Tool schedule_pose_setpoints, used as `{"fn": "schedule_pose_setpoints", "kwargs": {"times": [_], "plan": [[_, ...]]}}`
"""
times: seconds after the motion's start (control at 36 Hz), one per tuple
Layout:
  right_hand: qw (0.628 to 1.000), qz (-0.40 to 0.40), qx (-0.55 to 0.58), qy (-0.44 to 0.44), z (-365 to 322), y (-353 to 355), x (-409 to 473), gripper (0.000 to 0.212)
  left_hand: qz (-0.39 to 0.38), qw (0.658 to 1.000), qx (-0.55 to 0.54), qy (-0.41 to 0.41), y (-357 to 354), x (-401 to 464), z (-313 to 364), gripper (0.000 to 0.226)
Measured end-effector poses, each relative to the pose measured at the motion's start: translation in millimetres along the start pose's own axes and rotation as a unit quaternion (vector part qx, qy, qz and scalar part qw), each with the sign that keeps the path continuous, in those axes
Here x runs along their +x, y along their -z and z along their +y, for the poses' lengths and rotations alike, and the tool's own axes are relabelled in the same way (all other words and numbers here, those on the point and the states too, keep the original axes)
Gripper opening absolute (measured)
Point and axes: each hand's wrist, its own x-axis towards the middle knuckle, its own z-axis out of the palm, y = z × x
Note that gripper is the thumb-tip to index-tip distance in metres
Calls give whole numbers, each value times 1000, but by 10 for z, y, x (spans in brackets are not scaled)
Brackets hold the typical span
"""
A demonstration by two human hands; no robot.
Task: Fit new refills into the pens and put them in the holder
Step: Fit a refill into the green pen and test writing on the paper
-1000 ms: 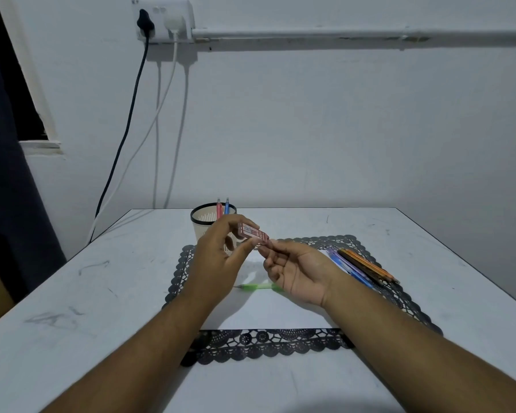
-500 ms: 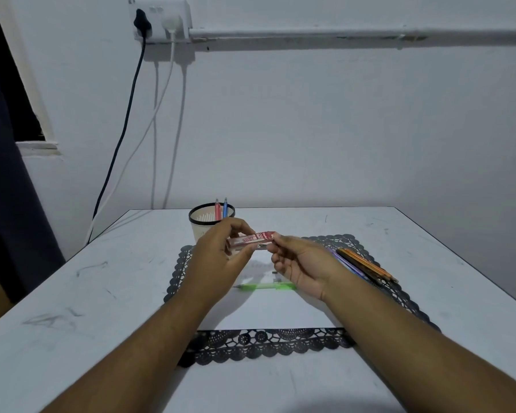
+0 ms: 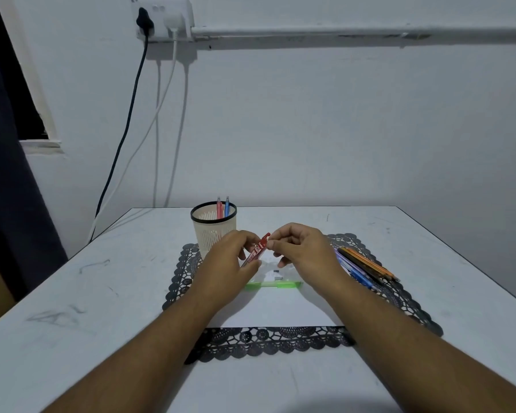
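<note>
Head view: bench (image 3: 72,293) carrying black lace mat (image 3: 268,341), holder (image 3: 213,231) keeping two pens, loose pens (image 3: 367,266) lying right. Left hand (image 3: 230,263) and right hand (image 3: 298,248) both pinching red refill pack (image 3: 258,250), raised between fingertips. Steadying lower end, peeling top gently advised.

holder (image 3: 213,234) blocks behind; pens (image 3: 367,268) crowd right.

Dim, soft; maybe wide-angle edge warp
</note>
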Motion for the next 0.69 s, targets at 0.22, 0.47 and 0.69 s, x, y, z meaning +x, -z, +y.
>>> {"fn": "schedule_pose_setpoints", "kwargs": {"times": [0.22, 0.47, 0.69], "plan": [[999, 36, 24, 15, 13, -8, 6, 5, 1, 1000, 2, 4, -5, -5, 5, 32], [998, 46, 45, 4, 6, -32, -10, 9, 3, 1000, 8, 8, -17, -20, 29, 32], [997, 46, 61, 2, -4, -53, -21, 16, 4, 1000, -6, 6, -44, -28, 22, 31]]}}
